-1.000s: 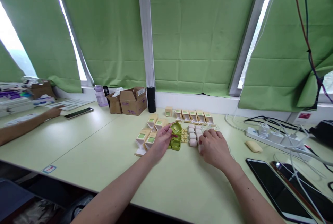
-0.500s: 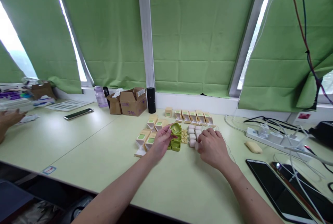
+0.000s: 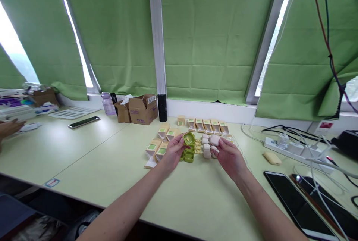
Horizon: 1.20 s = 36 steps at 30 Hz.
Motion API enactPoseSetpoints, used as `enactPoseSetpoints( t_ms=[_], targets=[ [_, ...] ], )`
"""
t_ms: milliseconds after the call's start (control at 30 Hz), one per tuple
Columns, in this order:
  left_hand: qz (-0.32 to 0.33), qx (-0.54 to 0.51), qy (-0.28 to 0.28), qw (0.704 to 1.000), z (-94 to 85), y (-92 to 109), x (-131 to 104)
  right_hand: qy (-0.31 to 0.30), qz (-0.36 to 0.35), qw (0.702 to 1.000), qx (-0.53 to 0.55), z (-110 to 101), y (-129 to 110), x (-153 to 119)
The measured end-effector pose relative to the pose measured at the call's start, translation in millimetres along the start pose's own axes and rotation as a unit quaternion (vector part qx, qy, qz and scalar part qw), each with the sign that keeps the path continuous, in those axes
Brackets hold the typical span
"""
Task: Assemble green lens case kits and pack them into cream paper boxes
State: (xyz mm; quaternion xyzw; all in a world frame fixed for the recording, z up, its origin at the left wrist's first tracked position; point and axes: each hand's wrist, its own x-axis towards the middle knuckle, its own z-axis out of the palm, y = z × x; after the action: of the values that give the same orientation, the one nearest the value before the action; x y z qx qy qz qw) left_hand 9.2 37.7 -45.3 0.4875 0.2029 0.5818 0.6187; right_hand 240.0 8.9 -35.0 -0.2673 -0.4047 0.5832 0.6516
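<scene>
My left hand (image 3: 172, 154) is closed on a small olive-green square tray (image 3: 189, 138), tilted so its hollow faces me, with a small pale piece inside. Pinched in my right hand (image 3: 231, 159) is a pale pink rounded-square case (image 3: 214, 140), held just above the table. Similar cases (image 3: 206, 153) stand in rows beside and below it. Between the hands lie small yellow pieces (image 3: 198, 147) with dark markings too small to read. More green trays (image 3: 188, 156) rest below the held one. To the left are opened card boxes (image 3: 153, 147) with green labels.
A row of small open boxes (image 3: 207, 125) stands at the back. Farther left are cardboard cartons (image 3: 143, 110), a black cylinder (image 3: 162, 108) and a phone (image 3: 84, 122). On the right lie a power strip (image 3: 299, 154), cables and a large phone (image 3: 296, 200). Another person's hand (image 3: 11, 127) shows at far left.
My right hand has lifted a pale pink case from the rows and turned so the case shows. My left hand keeps the green tray in the same place.
</scene>
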Motion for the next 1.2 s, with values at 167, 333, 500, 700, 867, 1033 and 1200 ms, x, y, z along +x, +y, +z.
enactPoseSetpoints(
  t_ms=[167,333,500,700,867,1033,1200],
  targets=[
    [-0.002,0.009,-0.006,1.0,0.7,0,0,-0.04,0.023,0.999,0.029,7,2,-5],
    [-0.009,0.008,-0.011,1.0,1.6,-2,-1,-0.078,0.031,0.996,0.018,15,2,-11],
    [-0.013,0.006,-0.013,1.0,0.4,-3,-1,-0.07,0.019,0.997,0.017,18,5,-12],
    [-0.011,0.018,-0.016,1.0,0.1,-4,-1,-0.062,-0.003,0.998,0.012,22,8,-13],
    [-0.012,0.017,-0.018,1.0,0.9,-4,-1,-0.046,-0.021,0.999,-0.021,22,12,-13],
    [-0.019,0.033,-0.016,0.999,-0.8,-5,0,-0.011,-0.05,0.995,-0.09,19,17,-11],
    [-0.016,0.052,-0.003,0.999,-3.2,-8,3,0.021,-0.067,0.99,-0.119,20,19,-8]
  ],
)
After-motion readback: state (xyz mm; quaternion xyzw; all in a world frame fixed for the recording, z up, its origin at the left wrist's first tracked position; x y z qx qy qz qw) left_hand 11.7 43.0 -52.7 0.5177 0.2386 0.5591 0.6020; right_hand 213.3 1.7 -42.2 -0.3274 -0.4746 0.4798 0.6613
